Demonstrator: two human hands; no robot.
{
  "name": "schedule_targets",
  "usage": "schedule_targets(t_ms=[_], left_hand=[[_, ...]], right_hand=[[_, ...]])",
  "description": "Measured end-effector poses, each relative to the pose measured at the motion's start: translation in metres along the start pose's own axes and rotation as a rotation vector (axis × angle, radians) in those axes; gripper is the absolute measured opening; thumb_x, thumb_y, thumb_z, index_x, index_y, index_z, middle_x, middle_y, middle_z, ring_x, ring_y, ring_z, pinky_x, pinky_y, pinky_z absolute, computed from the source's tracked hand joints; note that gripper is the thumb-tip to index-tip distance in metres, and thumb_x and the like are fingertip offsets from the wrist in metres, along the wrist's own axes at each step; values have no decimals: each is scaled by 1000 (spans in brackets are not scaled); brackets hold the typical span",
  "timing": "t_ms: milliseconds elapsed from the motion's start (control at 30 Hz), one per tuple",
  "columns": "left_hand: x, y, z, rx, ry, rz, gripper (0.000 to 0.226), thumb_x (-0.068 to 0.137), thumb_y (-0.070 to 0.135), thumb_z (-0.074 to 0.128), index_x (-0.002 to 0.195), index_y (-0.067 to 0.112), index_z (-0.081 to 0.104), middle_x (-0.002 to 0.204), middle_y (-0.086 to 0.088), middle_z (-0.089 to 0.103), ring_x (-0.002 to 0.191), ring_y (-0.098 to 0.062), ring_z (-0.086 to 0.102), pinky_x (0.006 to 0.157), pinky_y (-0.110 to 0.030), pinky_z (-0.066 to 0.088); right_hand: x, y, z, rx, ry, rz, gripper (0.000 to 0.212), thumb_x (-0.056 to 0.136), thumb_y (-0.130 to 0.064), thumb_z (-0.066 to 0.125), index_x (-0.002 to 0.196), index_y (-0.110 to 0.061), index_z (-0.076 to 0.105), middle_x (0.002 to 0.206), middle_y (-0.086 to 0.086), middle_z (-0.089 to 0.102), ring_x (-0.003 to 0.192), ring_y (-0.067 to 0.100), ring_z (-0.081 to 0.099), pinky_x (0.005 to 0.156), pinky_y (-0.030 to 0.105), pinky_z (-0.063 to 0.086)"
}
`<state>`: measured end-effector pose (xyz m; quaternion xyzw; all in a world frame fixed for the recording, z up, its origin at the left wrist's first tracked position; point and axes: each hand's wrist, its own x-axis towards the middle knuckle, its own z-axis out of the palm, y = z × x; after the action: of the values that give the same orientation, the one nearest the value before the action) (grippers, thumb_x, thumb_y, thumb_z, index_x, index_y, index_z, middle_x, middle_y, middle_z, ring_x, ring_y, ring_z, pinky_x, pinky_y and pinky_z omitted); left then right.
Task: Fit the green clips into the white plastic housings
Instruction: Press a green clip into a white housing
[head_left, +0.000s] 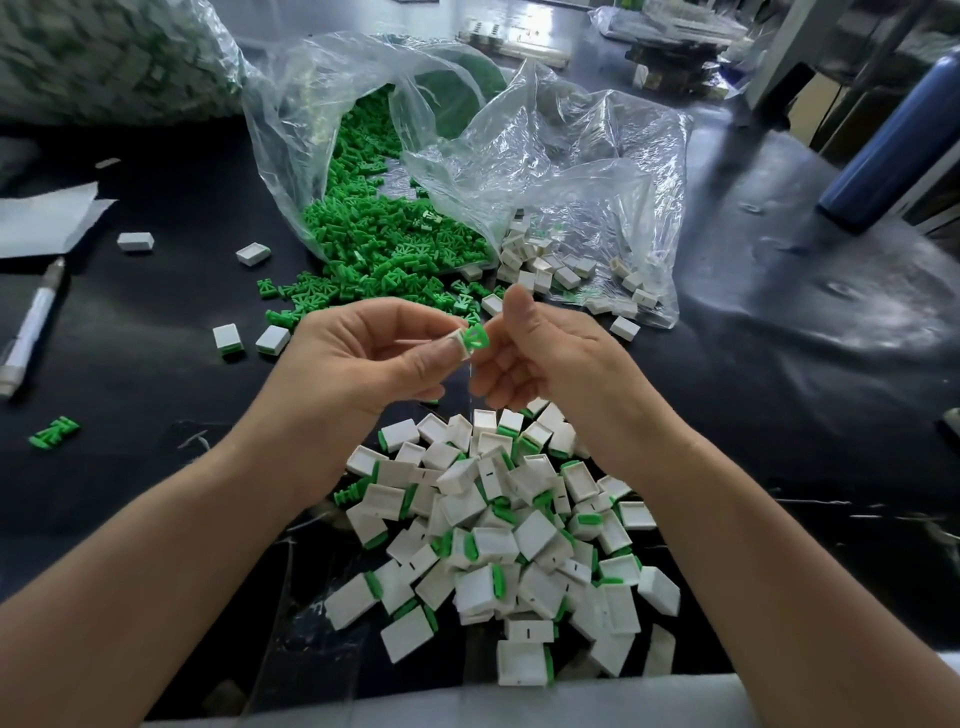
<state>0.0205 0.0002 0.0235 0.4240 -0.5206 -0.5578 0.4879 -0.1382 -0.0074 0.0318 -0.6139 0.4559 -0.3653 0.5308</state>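
My left hand (358, 358) pinches a small white housing (461, 344) between thumb and fingers, above the table's middle. My right hand (545, 353) pinches a green clip (477, 336) that touches the housing's open end. Below my hands lies a heap of white housings with green clips fitted (498, 540). Loose green clips (379, 244) spill from a clear plastic bag (311, 119) behind my hands. Empty white housings (550, 270) lie in a second clear bag (597, 171) to the right.
The table top is black (156, 364). A white pen (31, 327) and a sheet of paper (47, 218) lie at the left. A stray green clip (54, 431) sits at left. A blue bottle (893, 130) stands at the far right.
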Motion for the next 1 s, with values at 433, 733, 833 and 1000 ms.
schedule_targets(t_ms=[433,733,833,1000], left_hand=[[-4,0,3,-95,-122,25,28,57,19,69,82,8,74,62,-10,68,51,-20,60,54,-30,54],[-3,1,0,-79,-158,31,23,63,10,73,86,7,74,65,-13,68,56,-24,63,59,-31,54],[-3,0,-1,-73,-143,10,19,68,14,64,83,7,74,71,-22,67,62,-34,63,64,-33,56],[-2,2,-1,-66,-145,-11,16,68,9,61,77,9,75,70,-18,69,64,-30,67,62,-27,55]], right_hand=[[-1,-1,14,276,-212,151,50,77,-51,35,71,-6,54,57,-1,58,53,10,50,54,21,39],[-2,-1,11,204,-186,119,48,82,-48,36,71,-6,55,57,-1,57,54,11,48,54,23,37],[-1,-2,9,76,-176,89,46,81,-48,35,69,-8,55,56,-4,56,52,8,48,53,21,37],[-2,-1,9,-39,-145,62,39,91,-40,36,66,-17,55,58,-6,55,53,5,48,53,20,37]])
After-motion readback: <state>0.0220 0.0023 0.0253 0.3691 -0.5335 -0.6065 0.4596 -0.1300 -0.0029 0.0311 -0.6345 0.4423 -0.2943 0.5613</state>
